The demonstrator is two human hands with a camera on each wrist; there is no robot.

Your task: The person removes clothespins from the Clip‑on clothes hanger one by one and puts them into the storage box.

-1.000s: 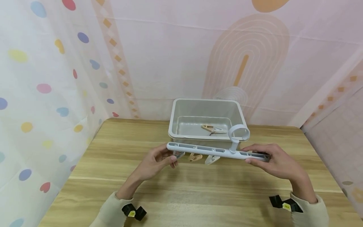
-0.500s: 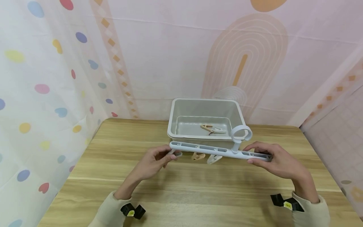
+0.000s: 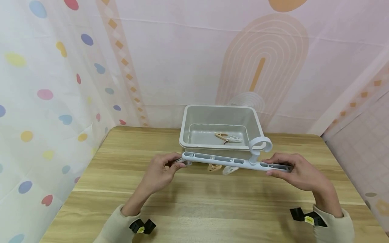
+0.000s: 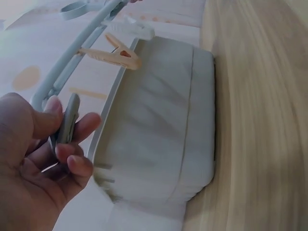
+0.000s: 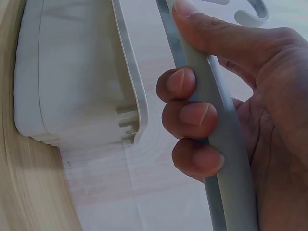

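A pale grey-blue clip hanger bar (image 3: 225, 161) with an open ring hook (image 3: 260, 144) is held level above the table. My right hand (image 3: 299, 171) grips its right end, fingers curled round the bar in the right wrist view. At the bar's left end, my left hand (image 3: 161, 172) pinches a grey clothespin (image 4: 68, 120) between thumb and fingers. An orange clothespin (image 4: 113, 55) and a white clothespin (image 3: 230, 170) hang beneath the bar. Whether the grey clothespin is attached to the bar I cannot tell.
Behind the bar stands a light grey plastic bin (image 3: 220, 146) on the wooden table (image 3: 194, 209). An orange-brown clothespin (image 3: 221, 136) and a white clothespin (image 3: 235, 139) lie inside it. A patterned curtain (image 3: 170, 67) closes off the back and left.
My left hand has drawn the grey clothespin slightly left, toward the bar's end. The hanger bar and my right hand have shifted a little right. The hook has tilted slightly rightward.
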